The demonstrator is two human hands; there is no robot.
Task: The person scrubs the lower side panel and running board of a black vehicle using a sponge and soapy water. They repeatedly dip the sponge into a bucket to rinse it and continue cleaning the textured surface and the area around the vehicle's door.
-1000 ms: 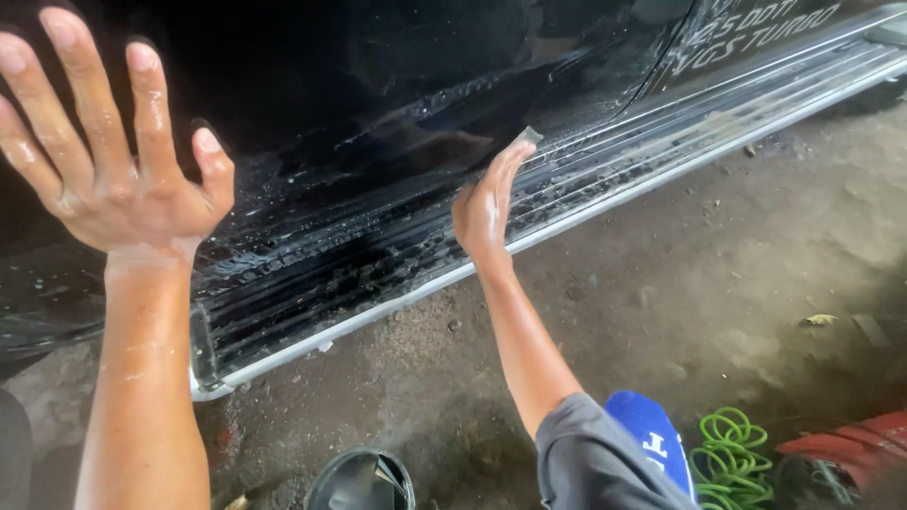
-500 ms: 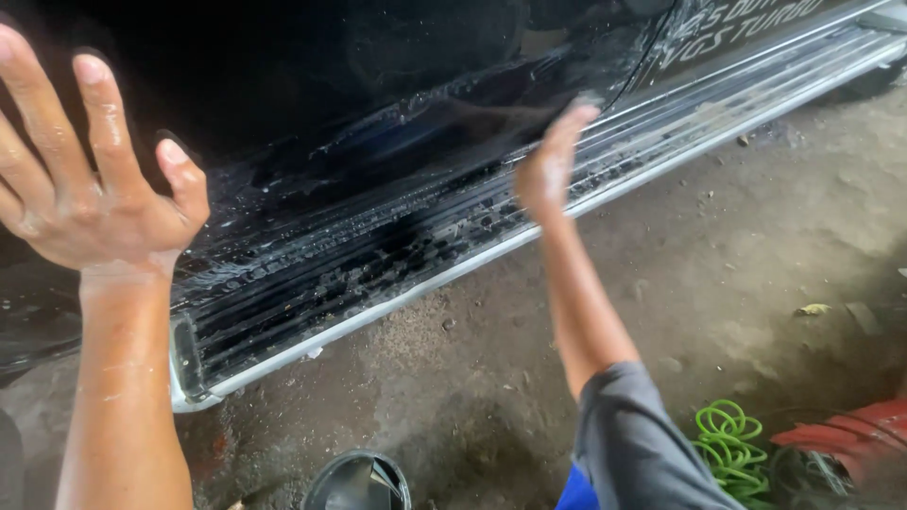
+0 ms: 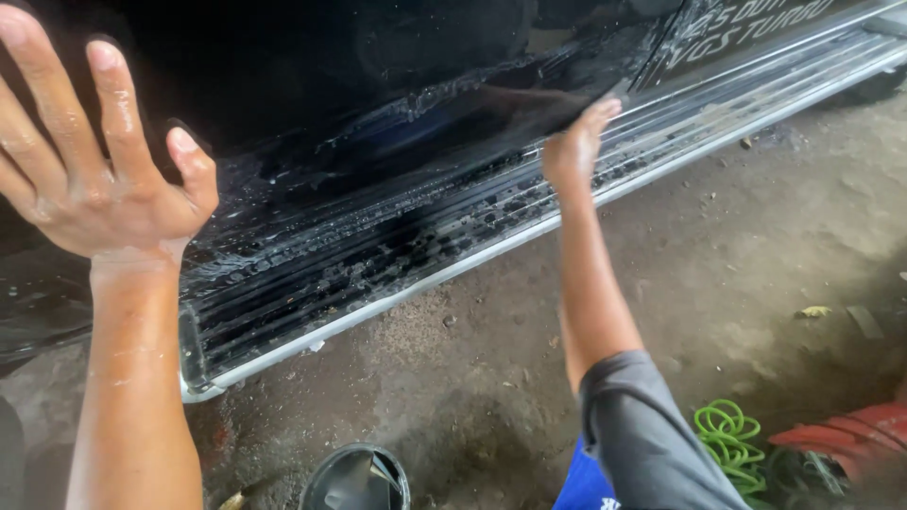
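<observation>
Left hand [image 3: 90, 161]: spread wide and flat, fingers splayed, palm pressed against the wet black body panel [image 3: 312, 85] of the vehicle at the far left of the view. It holds nothing. The skin and forearm are wet.

Below and just right of this hand runs the side step [image 3: 397, 246], a long ribbed running board with a bright metal edge strip, extending diagonally up toward the right. Its ribs carry water and patches of soap foam. The near end cap [image 3: 192, 354] sits low at the left.

Right hand [image 3: 574, 151]: raised against the lower edge of the panel, directly above the side step near mid-frame. Fingers are extended and close together; whether a cloth or pad lies beneath the palm cannot be determined. The forearm rises from a grey sleeve [image 3: 642, 434].

Handling judgement: the panel is rigid, fixed and glossy; with water and soap on it, expect a very slippery surface that offers no purchase to a grip. Flat palm contact, as shown, is likely the only stable contact. The side step is stiff; its ribs and metal edge should give firmer hold.

On the dirt floor [image 3: 756, 246]: a dark round container [image 3: 357, 480] at the bottom edge, a coiled green hose [image 3: 727, 434] at lower right, and a red object [image 3: 841, 439] beside it, partly cut off.
</observation>
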